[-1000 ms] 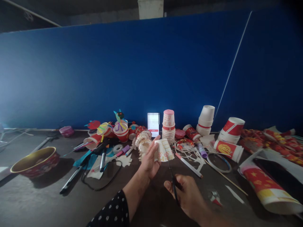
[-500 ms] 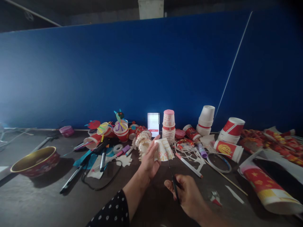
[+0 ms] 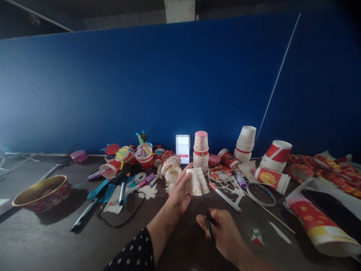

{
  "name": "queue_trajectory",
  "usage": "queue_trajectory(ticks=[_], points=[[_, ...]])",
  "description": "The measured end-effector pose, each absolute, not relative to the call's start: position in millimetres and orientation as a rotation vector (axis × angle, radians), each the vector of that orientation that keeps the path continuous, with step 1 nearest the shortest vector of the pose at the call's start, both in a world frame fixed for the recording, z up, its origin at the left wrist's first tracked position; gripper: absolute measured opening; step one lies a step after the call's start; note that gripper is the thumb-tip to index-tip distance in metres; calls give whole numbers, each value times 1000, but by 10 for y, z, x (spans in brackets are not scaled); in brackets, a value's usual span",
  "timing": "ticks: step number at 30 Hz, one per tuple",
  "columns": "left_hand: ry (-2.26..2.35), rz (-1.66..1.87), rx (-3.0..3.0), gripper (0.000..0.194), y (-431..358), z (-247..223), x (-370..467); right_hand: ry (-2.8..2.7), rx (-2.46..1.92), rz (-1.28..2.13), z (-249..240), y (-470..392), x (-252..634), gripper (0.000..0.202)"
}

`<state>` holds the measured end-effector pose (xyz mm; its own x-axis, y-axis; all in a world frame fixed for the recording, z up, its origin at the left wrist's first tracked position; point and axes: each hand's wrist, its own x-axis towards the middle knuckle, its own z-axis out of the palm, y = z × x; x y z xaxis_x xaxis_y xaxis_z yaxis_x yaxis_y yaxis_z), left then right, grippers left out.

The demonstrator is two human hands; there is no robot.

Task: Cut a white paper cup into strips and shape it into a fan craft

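Observation:
My left hand (image 3: 180, 194) grips the left side of a curved white piece of paper cup (image 3: 196, 184), which carries orange and red drawn lines. In my right hand (image 3: 221, 229) is a pair of scissors (image 3: 208, 218) with dark handles, fingers wrapped round them. The blades point up and away, lying against the drawn face of the cup piece; whether they are cutting into it I cannot tell. Just behind my left hand lies a bunch of curled white paper rings (image 3: 171, 169). A stack of paper cups (image 3: 201, 152) with a pink top stands beyond the cup piece.
At left sit a red-and-gold bowl (image 3: 42, 192), markers (image 3: 122, 192) and cups with paper figures (image 3: 145, 156). A lit phone (image 3: 182, 148) stands at the back. To the right are a pink-tipped marker (image 3: 225, 197), paper scraps (image 3: 279, 232), a thin stick (image 3: 273, 216) and a large red cup (image 3: 318, 226).
The cup piece has shifted slightly to the right and turned a little in my left hand. The scissors stay against it, and my right hand has barely moved.

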<state>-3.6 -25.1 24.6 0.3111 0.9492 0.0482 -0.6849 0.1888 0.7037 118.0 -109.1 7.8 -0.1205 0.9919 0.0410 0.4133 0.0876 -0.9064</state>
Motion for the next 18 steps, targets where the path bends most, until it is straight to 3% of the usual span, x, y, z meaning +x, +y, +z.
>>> queue_trajectory(ticks=[18], points=[[430, 1199, 739, 60, -268, 239, -1, -1588, -1364, 1044, 30, -1079, 1202, 47]])
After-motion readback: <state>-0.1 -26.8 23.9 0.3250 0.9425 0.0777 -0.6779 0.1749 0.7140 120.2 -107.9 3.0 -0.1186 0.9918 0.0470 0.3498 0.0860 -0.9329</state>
